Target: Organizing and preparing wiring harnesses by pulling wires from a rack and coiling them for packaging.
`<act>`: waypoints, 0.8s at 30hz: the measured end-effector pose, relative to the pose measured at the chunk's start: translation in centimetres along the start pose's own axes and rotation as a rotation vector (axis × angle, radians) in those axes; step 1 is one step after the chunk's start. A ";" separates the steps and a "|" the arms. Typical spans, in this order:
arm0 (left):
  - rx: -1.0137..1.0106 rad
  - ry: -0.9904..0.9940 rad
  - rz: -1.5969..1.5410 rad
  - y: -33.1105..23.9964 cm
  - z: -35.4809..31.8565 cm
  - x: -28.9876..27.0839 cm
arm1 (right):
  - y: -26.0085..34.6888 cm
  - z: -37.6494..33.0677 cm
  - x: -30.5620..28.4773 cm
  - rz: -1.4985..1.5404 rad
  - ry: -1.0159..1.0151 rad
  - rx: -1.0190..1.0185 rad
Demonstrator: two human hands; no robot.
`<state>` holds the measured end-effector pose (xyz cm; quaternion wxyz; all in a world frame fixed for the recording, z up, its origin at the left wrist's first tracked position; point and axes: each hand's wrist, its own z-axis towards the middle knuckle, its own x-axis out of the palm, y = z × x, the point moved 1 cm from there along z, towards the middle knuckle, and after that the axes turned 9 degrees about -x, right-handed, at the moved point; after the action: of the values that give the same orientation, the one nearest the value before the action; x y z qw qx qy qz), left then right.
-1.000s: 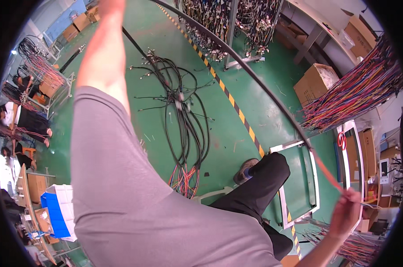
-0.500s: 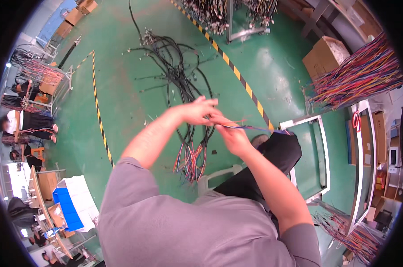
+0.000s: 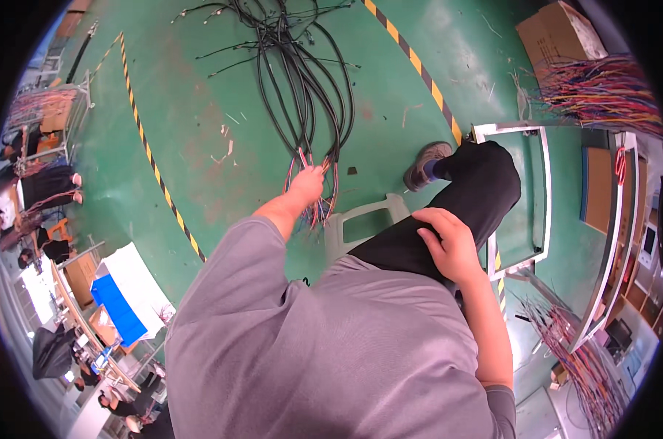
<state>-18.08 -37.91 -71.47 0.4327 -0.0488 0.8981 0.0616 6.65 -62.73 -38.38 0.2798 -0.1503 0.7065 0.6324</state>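
Note:
Black cable harnesses (image 3: 302, 88) lie on the green floor in front of me, bundled along their length, with thin branches spreading at the far side. At their near end, loose red, blue and yellow wires (image 3: 318, 214) fan out. My left hand (image 3: 306, 184) reaches down to these wires, its fingers closed round some of them; the fingertips are partly hidden. My right hand (image 3: 450, 241) lies on my thigh in black trousers (image 3: 485, 175), fingers stretched out, holding nothing.
A pale plastic stool (image 3: 368, 225) stands between my legs and the wires. To the right are a white metal frame (image 3: 544, 190), a thick bundle of coloured wires (image 3: 602, 95) and a cardboard box (image 3: 555, 36). Black-and-yellow tape (image 3: 419, 66) marks the floor. Several people work at the far left.
My hands were together over the cables with thin coloured wires between them. They have parted: the left went down to the wire ends, the right back to my thigh. The view has shifted.

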 end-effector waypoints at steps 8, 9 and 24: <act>0.472 0.233 0.018 -8.7 -5.2 7.6 | -0.7 -0.9 0.6 -0.066 -0.072 -0.055; 0.462 0.444 0.029 -10.9 -4.7 5.9 | -0.7 -1.2 0.4 -0.057 -0.063 -0.046; 0.148 0.192 -0.363 2.0 2.9 -2.9 | -3.2 -29.2 0.3 -0.352 -1.196 0.543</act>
<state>-14.32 -35.38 -70.86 0.3515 -0.1834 0.9138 -0.0883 2.25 -91.73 -39.92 0.7490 0.1882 0.5290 0.3518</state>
